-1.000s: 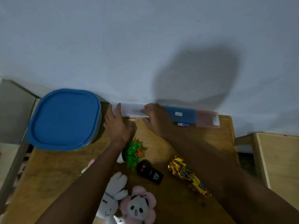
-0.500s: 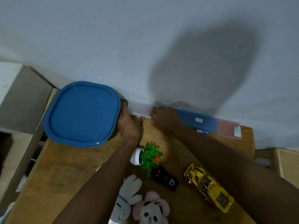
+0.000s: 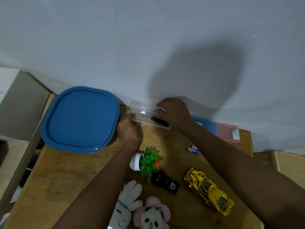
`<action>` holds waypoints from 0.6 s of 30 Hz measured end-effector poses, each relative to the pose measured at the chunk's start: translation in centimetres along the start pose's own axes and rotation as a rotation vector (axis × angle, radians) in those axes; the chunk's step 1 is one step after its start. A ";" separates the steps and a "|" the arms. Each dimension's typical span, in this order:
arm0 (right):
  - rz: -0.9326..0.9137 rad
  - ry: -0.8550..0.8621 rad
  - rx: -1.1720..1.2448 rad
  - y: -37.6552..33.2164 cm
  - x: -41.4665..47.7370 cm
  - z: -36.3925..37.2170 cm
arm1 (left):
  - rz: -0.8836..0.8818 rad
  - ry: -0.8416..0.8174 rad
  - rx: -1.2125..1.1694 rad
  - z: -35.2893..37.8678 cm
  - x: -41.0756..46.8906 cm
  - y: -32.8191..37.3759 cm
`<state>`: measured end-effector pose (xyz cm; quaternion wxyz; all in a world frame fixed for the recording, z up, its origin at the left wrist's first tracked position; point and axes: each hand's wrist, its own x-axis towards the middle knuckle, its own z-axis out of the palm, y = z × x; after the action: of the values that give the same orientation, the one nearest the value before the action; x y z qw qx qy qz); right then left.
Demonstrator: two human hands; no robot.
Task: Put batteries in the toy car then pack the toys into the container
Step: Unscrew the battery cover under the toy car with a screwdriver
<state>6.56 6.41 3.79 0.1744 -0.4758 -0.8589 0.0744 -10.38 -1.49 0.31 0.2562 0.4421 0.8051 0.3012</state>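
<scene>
Clearly early: both hands, left hand [image 3: 129,131] and right hand [image 3: 175,113], have their fingers holding the clear screwdriver case [image 3: 149,117]; batteries [image 3: 193,149], toy car [image 3: 209,190] and lidded container [image 3: 80,119] sit untouched.

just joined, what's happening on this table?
A person has both hands on a clear plastic case at the back of the wooden table: the left hand steadies its near-left corner, the right hand holds its lid open. A black-handled screwdriver lies inside. The batteries and gold toy car sit untouched, as do the remote, potted plant and plush toys. The blue container is lidded, so nothing is packed.
</scene>
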 end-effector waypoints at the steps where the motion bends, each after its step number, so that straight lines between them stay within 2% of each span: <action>1: -0.017 0.001 -0.146 -0.3 -0.3 0.3 | 0.003 -0.014 0.040 0.0 0.1 0.0; 2: -0.015 -0.013 -0.256 -0.6 -0.5 0.4 | 0.000 -0.026 0.062 -0.1 0.1 0.0; 4: 0.056 -0.015 -0.318 -1.2 -0.7 0.6 | -0.011 -0.043 0.061 -0.2 0.1 0.2; 6: 0.121 -0.009 -0.291 -1.5 -1.0 0.6 | -0.026 -0.043 0.060 -0.3 0.0 0.2; 11: 0.199 -0.284 -0.161 -1.5 -2.5 2.1 | -0.029 -0.036 0.061 -0.2 -0.4 0.5; 18: 0.303 -0.432 -0.139 -1.4 -1.5 2.9 | -0.027 -0.049 0.056 -0.1 -0.7 0.4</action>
<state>5.10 4.52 1.18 -0.0594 -0.5829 -0.7981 0.1402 -9.88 -1.95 0.79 0.2672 0.4452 0.8128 0.2641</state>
